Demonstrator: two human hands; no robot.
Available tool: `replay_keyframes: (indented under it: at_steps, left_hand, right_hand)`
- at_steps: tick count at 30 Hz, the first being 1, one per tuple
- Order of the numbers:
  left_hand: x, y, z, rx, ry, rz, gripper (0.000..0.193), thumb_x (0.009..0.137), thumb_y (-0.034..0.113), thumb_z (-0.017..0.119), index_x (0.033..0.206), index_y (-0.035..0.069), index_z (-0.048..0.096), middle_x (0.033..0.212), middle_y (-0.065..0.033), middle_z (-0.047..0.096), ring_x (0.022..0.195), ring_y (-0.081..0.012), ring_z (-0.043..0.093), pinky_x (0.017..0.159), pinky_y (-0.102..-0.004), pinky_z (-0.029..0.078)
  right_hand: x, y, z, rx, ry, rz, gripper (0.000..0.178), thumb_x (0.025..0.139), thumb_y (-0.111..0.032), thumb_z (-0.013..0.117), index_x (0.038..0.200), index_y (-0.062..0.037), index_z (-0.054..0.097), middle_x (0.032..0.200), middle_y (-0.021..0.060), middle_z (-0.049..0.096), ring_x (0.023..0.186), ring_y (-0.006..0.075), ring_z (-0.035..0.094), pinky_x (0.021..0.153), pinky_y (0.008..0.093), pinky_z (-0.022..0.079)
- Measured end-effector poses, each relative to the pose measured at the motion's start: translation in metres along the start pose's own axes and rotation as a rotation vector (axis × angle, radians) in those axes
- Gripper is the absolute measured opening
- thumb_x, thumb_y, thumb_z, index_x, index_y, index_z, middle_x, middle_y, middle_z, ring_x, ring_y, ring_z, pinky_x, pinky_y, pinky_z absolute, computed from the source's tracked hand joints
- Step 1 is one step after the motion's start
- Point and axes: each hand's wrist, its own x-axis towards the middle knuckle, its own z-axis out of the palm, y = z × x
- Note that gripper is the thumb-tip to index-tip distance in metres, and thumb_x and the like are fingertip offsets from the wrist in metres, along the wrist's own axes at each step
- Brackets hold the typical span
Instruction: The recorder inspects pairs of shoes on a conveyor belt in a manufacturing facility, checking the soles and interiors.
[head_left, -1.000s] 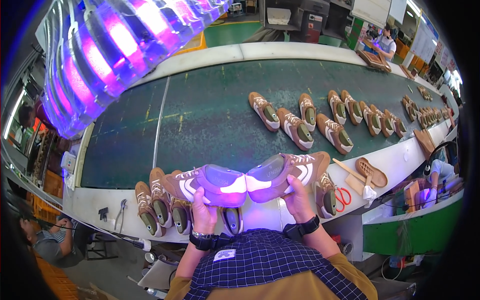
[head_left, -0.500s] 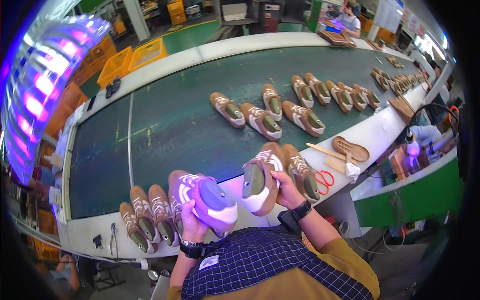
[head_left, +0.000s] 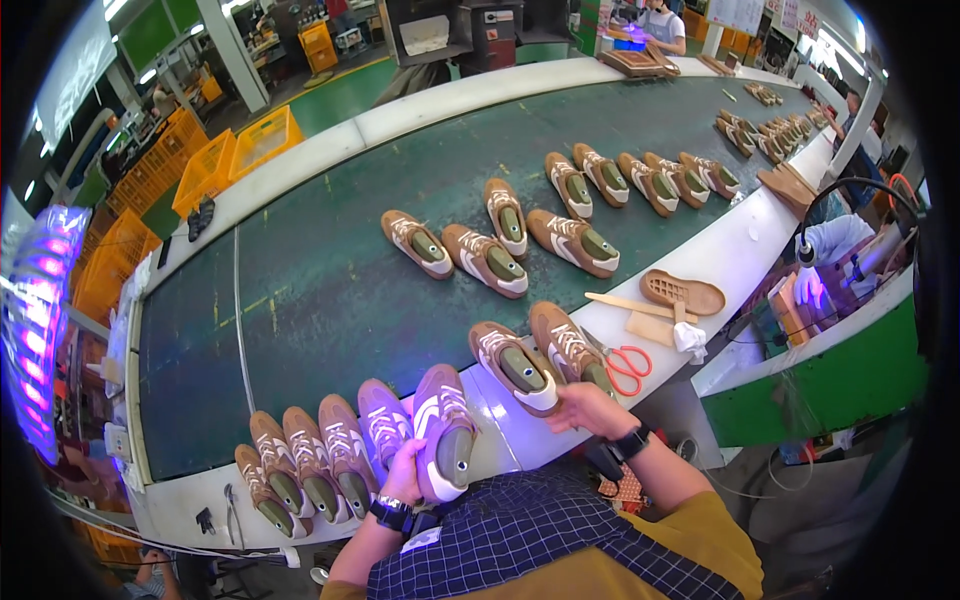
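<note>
A brown sneaker (head_left: pixel 445 410) with white stripes and a green last inside is tilted upright in my left hand (head_left: pixel 405 473), which is closed around its heel side. Another brown sneaker (head_left: pixel 510 362) rests on the white ledge, toe away from me. My right hand (head_left: pixel 592 410) is at its heel, fingers stretched out and not wrapped round it; some fingertips are hidden. Just right of it stands one more sneaker (head_left: pixel 565 345). To the left of my left hand, a purple-lit sneaker (head_left: pixel 383 415) ends a row of several sneakers (head_left: pixel 300 450).
More lasted sneakers (head_left: pixel 500 250) stand on the green conveyor belt (head_left: pixel 330 290). On the right ledge lie red-handled scissors (head_left: pixel 628 370), a brown sole (head_left: pixel 683 292) and a wooden stick (head_left: pixel 640 305). Pliers (head_left: pixel 232 515) lie at the left. Yellow crates (head_left: pixel 265 140) stand beyond the belt.
Both sneakers have come down toward the ledge. My right hand has loosened from its sneaker and shifted to the heel. The left sneaker has turned more upright and moved right.
</note>
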Motion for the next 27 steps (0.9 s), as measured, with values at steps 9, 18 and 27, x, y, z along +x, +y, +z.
replay_keyframes:
  at_steps: [9, 18, 27]
  left_hand:
    - [-0.014, -0.022, -0.031, 0.533, 0.223, 0.154, 0.042, 0.093, 0.03, 0.043, 0.123, 0.001, 0.047, 0.114, -0.01, 0.057, 0.104, -0.0215, 0.055, 0.094, -0.0362, 0.042]
    - [-0.012, -0.037, 0.008, 1.035, 0.317, 0.377, 0.102, 0.058, 0.037, 0.085, 0.13, -0.008, 0.028, 0.124, -0.0193, 0.046, 0.115, -0.0261, 0.047, 0.099, -0.0353, 0.037]
    - [-0.007, -0.062, -0.009, 1.2, 0.629, 0.401, 0.107, 0.052, 0.04, 0.084, 0.13, -0.009, 0.03, 0.121, -0.0231, 0.048, 0.115, -0.0311, 0.048, 0.098, -0.0377, 0.037]
  right_hand:
    - [-0.001, -0.104, 0.052, -0.985, 0.026, -0.508, 0.039, 0.077, -0.026, 0.068, 0.102, 0.0021, 0.058, 0.088, 0.0105, 0.062, 0.077, 0.0176, 0.059, 0.069, 0.0295, 0.048]
    - [0.276, -0.2, 0.104, -1.349, 0.322, -0.634, 0.044, 0.062, -0.025, 0.071, 0.086, 0.0097, 0.06, 0.089, 0.0276, 0.063, 0.085, 0.0355, 0.064, 0.075, 0.0401, 0.05]
    - [0.399, -0.16, 0.13, -1.454, 0.475, -0.286, 0.067, 0.064, -0.028, 0.078, 0.119, -0.0024, 0.05, 0.12, 0.0166, 0.054, 0.116, 0.0308, 0.049, 0.093, 0.0422, 0.043]
